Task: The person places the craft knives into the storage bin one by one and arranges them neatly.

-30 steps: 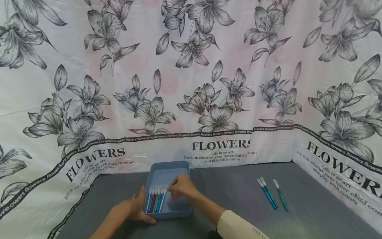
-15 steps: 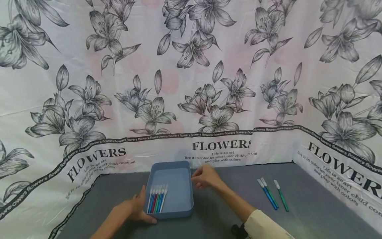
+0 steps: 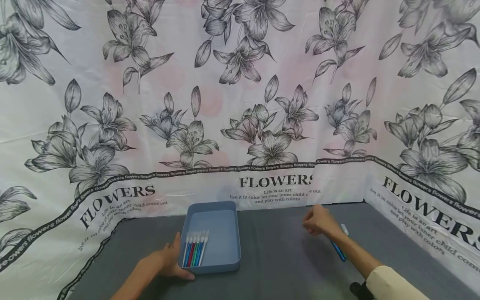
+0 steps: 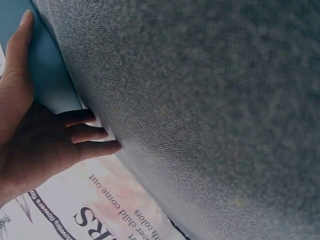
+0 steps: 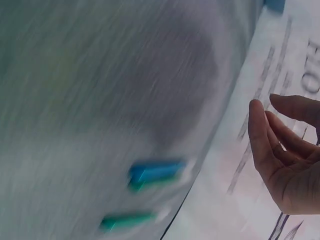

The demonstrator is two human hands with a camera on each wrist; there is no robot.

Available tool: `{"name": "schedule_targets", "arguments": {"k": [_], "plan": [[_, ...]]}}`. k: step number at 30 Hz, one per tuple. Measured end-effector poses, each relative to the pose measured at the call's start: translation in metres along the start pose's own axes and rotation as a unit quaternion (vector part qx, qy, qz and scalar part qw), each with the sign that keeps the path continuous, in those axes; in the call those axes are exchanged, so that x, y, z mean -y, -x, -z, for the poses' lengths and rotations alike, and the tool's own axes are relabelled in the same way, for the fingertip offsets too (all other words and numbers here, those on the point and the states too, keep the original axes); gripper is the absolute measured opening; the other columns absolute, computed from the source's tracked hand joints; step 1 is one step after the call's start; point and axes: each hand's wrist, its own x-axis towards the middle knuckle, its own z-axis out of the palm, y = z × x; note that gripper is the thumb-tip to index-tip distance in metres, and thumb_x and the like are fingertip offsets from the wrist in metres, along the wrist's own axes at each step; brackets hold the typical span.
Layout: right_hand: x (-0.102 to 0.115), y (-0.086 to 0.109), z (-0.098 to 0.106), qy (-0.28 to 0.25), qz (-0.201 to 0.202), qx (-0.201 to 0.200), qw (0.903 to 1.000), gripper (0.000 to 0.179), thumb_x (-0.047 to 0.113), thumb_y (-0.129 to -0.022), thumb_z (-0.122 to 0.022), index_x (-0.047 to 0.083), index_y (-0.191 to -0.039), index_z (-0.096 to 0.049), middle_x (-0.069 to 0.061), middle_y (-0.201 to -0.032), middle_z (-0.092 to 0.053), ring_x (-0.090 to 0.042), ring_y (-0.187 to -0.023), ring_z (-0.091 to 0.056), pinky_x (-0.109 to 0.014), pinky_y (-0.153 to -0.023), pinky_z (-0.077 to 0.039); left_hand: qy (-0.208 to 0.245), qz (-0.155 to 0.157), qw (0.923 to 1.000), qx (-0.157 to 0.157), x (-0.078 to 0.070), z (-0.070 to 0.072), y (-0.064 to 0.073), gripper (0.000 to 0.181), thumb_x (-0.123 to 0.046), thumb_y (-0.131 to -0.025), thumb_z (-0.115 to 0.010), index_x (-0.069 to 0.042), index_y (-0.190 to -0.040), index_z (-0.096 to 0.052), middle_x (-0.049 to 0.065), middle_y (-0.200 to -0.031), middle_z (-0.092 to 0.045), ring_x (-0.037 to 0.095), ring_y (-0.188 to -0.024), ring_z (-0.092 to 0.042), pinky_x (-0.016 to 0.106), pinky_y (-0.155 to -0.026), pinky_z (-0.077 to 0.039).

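Note:
A blue-grey rectangular tray [image 3: 223,250] sits on the table, with several white-capped felt-tip pens [image 3: 195,249] side by side along its left part. At its front left corner is my left hand [image 3: 167,261]; in the left wrist view the thumb [image 4: 20,45] lies along one wall and the fairly straight fingers extend beside another. My right hand [image 3: 320,220] is above the table, right of the tray, holding nothing. Its fingers are loosely bent, thumb and forefinger apart. Beneath the right forearm, a blue pen [image 3: 338,251] partly shows; the right wrist view shows it blurred, with two green pens [image 5: 131,220].
The grey tabletop [image 3: 270,250] extends on both sides of the tray. White cloth [image 3: 277,191] with printed flowers and lettering stands behind and along both sides. A dark object [image 3: 361,290] shows beneath the right sleeve [image 3: 393,285].
My right hand has left the tray's inside and moved right across the table toward the loose pens, its forearm now covering part of them. My left hand has stayed at the tray corner.

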Motion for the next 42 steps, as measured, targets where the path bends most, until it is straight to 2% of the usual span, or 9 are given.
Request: {"name": "schedule_targets", "arguments": {"k": [4,6,7,9,12,19,26,29,42], "plan": [[-0.024,0.004,0.02,0.023,-0.003,0.001,0.9997,0.015,-0.002,-0.072,-0.06,-0.008,-0.083,-0.067,-0.013,-0.071,-0.065,-0.022,-0.059,-0.063,-0.035,-0.056,-0.053,-0.001,-0.006,1.0,-0.001,0.001,-0.001,0.0,0.141,-0.064,-0.048,-0.078,0.007,-0.142,-0.001,0.041,-0.134,-0.026,0.055,-0.123,-0.027,0.065,-0.094,-0.027],[-0.034,0.007,0.026,0.037,-0.005,0.005,0.9993,0.007,-0.002,-0.072,-0.06,-0.005,-0.074,-0.066,-0.01,-0.066,-0.063,-0.02,-0.057,-0.061,-0.034,-0.053,-0.052,-0.001,-0.011,0.9999,-0.003,0.001,-0.001,0.0,0.14,-0.063,-0.049,-0.078,0.007,-0.142,0.0,0.041,-0.134,-0.026,0.055,-0.123,-0.027,0.065,-0.094,-0.028],[-0.037,0.007,0.028,0.048,-0.005,0.004,0.9988,0.007,-0.003,-0.072,-0.059,-0.003,-0.066,-0.064,-0.007,-0.061,-0.06,-0.017,-0.052,-0.057,-0.032,-0.048,-0.049,-0.001,-0.012,0.9999,-0.003,0.001,-0.001,0.0,0.14,-0.063,-0.049,-0.078,0.007,-0.141,0.0,0.041,-0.134,-0.026,0.055,-0.123,-0.027,0.065,-0.094,-0.028],[-0.043,0.008,0.031,0.073,-0.005,0.005,0.9973,0.02,-0.004,-0.071,-0.056,0.004,-0.053,-0.055,-0.001,-0.051,-0.051,-0.012,-0.044,-0.047,-0.026,-0.039,-0.04,-0.001,-0.01,0.9999,-0.004,0.002,-0.001,0.0,0.141,-0.064,-0.048,-0.078,0.007,-0.142,-0.001,0.041,-0.134,-0.027,0.055,-0.122,-0.028,0.064,-0.094,-0.028],[-0.048,0.008,0.033,0.097,-0.012,0.007,0.9951,0.031,-0.005,-0.069,-0.051,0.014,-0.046,-0.04,0.004,-0.045,-0.039,-0.009,-0.04,-0.033,-0.022,-0.036,-0.028,-0.005,0.0,1.0,-0.003,0.002,0.0,-0.001,0.141,-0.066,-0.047,-0.078,0.006,-0.142,-0.001,0.041,-0.134,-0.026,0.055,-0.122,-0.028,0.065,-0.094,-0.028],[-0.056,0.009,0.031,0.14,-0.027,0.01,0.9897,0.033,-0.006,-0.071,-0.05,0.016,-0.049,-0.037,0.004,-0.047,-0.037,-0.009,-0.041,-0.035,-0.022,-0.037,-0.03,-0.004,-0.011,0.9999,-0.003,0.002,-0.002,0.0,0.14,-0.064,-0.049,-0.078,0.007,-0.142,0.0,0.042,-0.133,-0.027,0.055,-0.122,-0.029,0.064,-0.094,-0.028],[-0.061,0.01,0.026,0.156,-0.021,-0.012,0.9875,0.012,-0.005,-0.077,-0.054,0.004,-0.071,-0.049,-0.007,-0.063,-0.051,-0.017,-0.05,-0.051,-0.028,-0.042,-0.04,0.0,-0.006,1.0,-0.001,0.001,-0.002,-0.001,0.142,-0.065,-0.048,-0.078,0.006,-0.142,0.001,0.041,-0.134,-0.025,0.055,-0.123,-0.027,0.065,-0.094,-0.027],[-0.061,0.01,0.025,0.156,-0.027,-0.018,0.9872,0.009,-0.005,-0.075,-0.057,0.001,-0.076,-0.051,-0.008,-0.067,-0.054,-0.018,-0.051,-0.054,-0.029,-0.043,-0.043,-0.004,-0.001,1.0,-0.003,0.001,-0.001,-0.001,0.142,-0.066,-0.047,-0.077,0.005,-0.142,0.001,0.041,-0.134,-0.025,0.055,-0.122,-0.028,0.065,-0.094,-0.027],[-0.056,0.012,0.022,0.143,-0.039,-0.012,0.9888,0.011,-0.005,-0.072,-0.059,0.002,-0.07,-0.05,-0.008,-0.06,-0.055,-0.019,-0.048,-0.057,-0.032,-0.043,-0.047,0.008,-0.003,0.9999,0.008,0.001,0.0,0.0,0.141,-0.063,-0.049,-0.078,0.006,-0.142,0.003,0.041,-0.135,-0.024,0.055,-0.124,-0.025,0.066,-0.094,-0.026]]}}
